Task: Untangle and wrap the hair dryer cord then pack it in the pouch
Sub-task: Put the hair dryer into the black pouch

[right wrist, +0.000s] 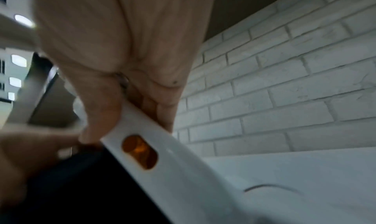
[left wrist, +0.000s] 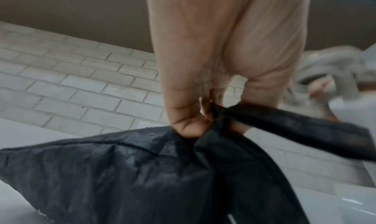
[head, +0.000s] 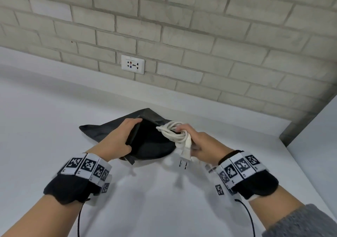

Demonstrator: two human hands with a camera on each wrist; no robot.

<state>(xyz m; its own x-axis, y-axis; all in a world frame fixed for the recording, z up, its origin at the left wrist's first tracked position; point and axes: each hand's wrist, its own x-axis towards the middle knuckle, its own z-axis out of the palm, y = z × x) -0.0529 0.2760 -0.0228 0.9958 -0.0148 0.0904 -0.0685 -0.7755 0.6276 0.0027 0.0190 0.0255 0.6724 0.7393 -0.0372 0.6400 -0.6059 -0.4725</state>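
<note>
White cord point(head: 175, 132) is already coiled into a bundle, so untangling and wrapping appear complete. The right hand point(head: 198, 142) grips this bundle, with the plug point(head: 185, 154) hanging below, at the right edge of the black pouch point(head: 145, 142) mouth. The left hand point(head: 118, 138) pinches the pouch rim, holding the mouth open. The white dryer body point(right wrist: 162, 155) is visible only in the right wrist view, under the gripping fingers. Remaining: insert everything into the pouch. The wall socket point(head: 132, 64) lies beyond the pouch.
</note>
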